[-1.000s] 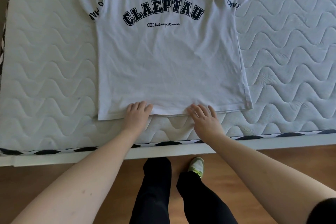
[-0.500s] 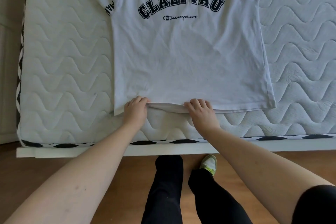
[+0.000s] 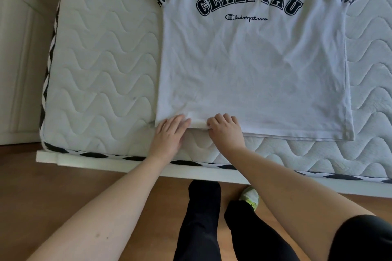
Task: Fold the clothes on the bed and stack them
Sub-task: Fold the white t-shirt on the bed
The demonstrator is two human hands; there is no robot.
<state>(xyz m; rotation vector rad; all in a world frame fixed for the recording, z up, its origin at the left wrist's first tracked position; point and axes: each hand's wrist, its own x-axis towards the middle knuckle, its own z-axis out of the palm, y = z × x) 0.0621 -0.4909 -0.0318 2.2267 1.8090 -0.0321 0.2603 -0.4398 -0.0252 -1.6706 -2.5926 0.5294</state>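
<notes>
Head view showed you standing at the mattress's near edge with the white T-shirt spread flat, print up, its hem along that edge and its sleeves running out past the top of the picture. By my reading the folding had not really begun: no fold lay in the shirt yet, no stack was in sight, so smoothing, folding and stacking all seemed left to do. Your left hand lay near the shirt's near-left corner with fingers straight and close together, their tips on the hem, holding nothing. Your right hand sat just beside it, fingers curled, pinching a small lifted stretch of hem between thumb and fingers. Only this view was given, so the palms' undersides stayed hidden.
</notes>
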